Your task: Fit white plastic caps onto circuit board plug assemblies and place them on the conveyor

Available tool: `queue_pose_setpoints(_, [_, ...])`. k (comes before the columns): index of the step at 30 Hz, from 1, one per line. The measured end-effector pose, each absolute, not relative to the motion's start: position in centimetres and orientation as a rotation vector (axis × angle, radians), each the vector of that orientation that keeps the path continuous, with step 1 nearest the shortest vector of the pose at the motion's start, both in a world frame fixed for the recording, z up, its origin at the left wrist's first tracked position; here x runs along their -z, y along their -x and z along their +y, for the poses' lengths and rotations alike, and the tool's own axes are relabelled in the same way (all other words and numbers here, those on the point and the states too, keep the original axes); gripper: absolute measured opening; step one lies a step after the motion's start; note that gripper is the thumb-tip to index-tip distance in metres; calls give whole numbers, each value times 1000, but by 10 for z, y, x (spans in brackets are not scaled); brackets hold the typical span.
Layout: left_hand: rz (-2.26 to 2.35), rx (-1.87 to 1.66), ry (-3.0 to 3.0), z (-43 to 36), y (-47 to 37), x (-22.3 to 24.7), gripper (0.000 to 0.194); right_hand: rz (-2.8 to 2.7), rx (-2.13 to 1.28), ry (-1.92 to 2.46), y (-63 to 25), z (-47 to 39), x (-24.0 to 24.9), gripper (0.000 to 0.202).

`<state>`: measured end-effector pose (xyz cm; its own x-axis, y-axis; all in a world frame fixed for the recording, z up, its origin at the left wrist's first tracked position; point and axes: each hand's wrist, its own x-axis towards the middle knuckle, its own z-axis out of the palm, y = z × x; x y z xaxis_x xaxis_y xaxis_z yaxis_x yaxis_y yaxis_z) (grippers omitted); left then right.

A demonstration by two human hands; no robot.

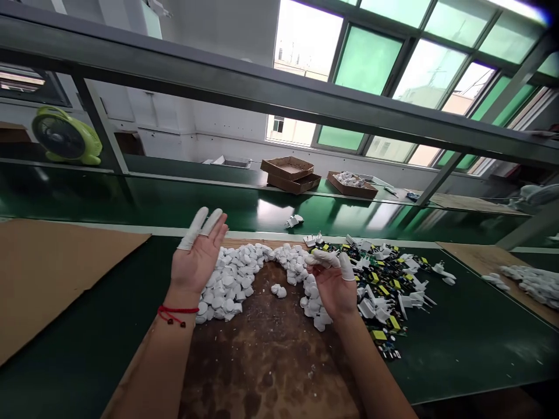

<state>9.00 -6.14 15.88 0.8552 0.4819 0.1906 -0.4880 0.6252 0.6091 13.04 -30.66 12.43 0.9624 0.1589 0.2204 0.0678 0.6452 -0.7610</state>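
My left hand (196,265) is raised palm up, its fingers stretched and holding nothing, with white finger covers on some of them. A red string bracelet (179,310) circles that wrist. Beside it lies a heap of small white rounded plastic pieces (229,279). My right hand (337,288) hovers between the white pieces and a pile of circuit boards (384,279), its covered fingers slightly bent and the thumb apart; I see nothing in it. A small clump of white pieces (278,290) sits alone on the stained brown board (262,361).
White plug housings (375,305) are mixed among the boards. One white plug (294,221) lies on the green belt (236,209). Cardboard trays (292,174) stand behind, under a metal beam (244,87). Cardboard sheets (52,273) flank the bench, and a green fan (65,137) stands far left.
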Motion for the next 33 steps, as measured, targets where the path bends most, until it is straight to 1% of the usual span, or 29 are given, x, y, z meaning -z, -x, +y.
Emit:
queue_pose_setpoints(4, [9, -397, -769, -74, -91, -153, 36, -284, 14, 884, -132, -307, -123, 32])
queue_pose_setpoints(9, [3, -322, -881, -81, -93, -146, 40, -167, 412, 915, -144, -320, -126, 28])
queue_pose_setpoints(11, [10, -288, -912, -83, -93, -144, 43, -81, 512, 949, -151, -329, -127, 23])
queue_pose_setpoints(14, [41, -259, -938, -85, -92, -144, 47, 15, 493, 1056, -160, -341, -126, 20])
queue_pose_setpoints(17, [57, -249, -953, -86, -91, -144, 51, 34, 412, 1163, -166, -346, -122, 24])
queue_pose_setpoints(22, [61, -242, -1006, -88, -91, -143, 65, 34, 450, 1330, -171, -350, -116, 33])
queue_pose_setpoints(24, [62, -229, -1036, -88, -92, -142, 66, 33, 454, 1489, -173, -353, -115, 37])
queue_pose_setpoints(25, [60, -221, -1049, -89, -92, -142, 66, 27, 461, 1656, -173, -354, -115, 39])
queue_pose_setpoints(29, [58, -195, -1087, -91, -93, -141, 65, 14, 475, 2535, -173, -364, -117, 39])
queue_pose_setpoints(31, [62, -193, -1096, -92, -93, -141, 64, 43, 432, 2745, -172, -370, -118, 35])
queue_pose_setpoints(33, [59, -187, -1097, -92, -93, -141, 64, 71, 356, 2843, -171, -376, -116, 32])
